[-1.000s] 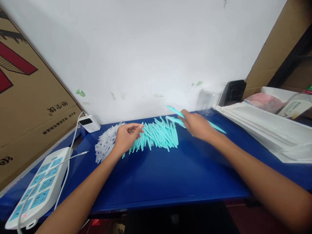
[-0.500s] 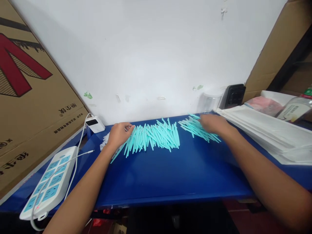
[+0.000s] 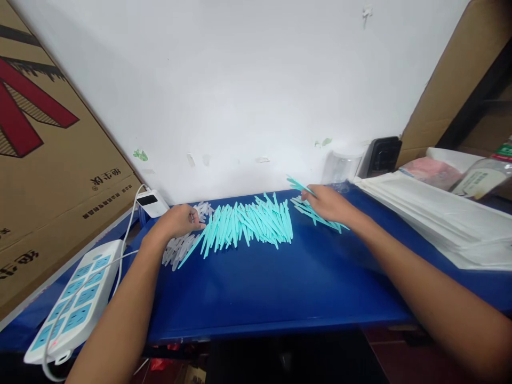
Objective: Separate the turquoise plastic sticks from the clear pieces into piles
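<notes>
While the right hand (image 3: 328, 204) grips a few turquoise sticks (image 3: 296, 184) between its fingers above the bench (image 3: 256, 293), align their ends, with the left hand (image 3: 178, 220), its grip indiscernible, beside the larger turquoise pile (image 3: 250, 224).

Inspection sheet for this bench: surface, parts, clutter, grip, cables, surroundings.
Surface: blue tabletop, glossy.
Job's things: turquoise sticks, large middle pile, smaller right pile; pale pieces at left.
Clutter: power strip left; white stack right.
Grip: right hand holds some turquoise sticks; left hand beside middle pile, hold unclear.
Cables: white cable at small white device; another crosses the strip.
Surroundings: white wall behind; cardboard box left.
</notes>
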